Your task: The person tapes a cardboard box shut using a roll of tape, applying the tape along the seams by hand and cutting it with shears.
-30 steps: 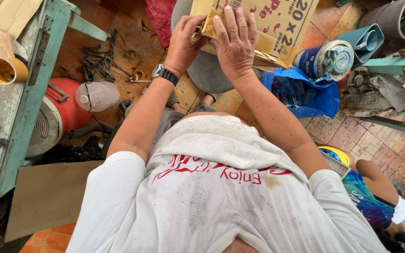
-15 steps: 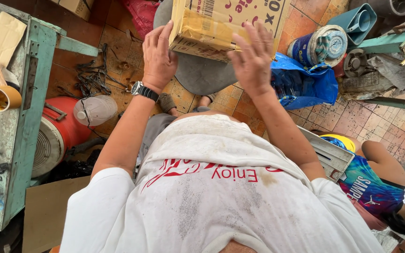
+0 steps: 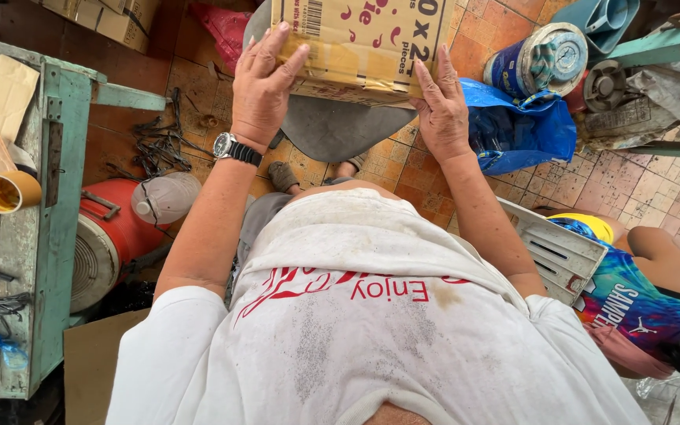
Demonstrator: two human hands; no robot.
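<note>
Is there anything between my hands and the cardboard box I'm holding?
No, nothing visible. The left hand lies flat on the left side of the cardboard box, and the right hand presses against its right lower edge. Both palms touch the cardboard directly.

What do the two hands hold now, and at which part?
Both hold a cardboard box: the left hand on its left side, the right hand on its right side near the bottom edge.

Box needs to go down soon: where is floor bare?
Both hands grip the cardboard box. Bare tiles lie right of the blue bag, above the white crate. Left, by the red cooler and scrap, is crowded.
</note>
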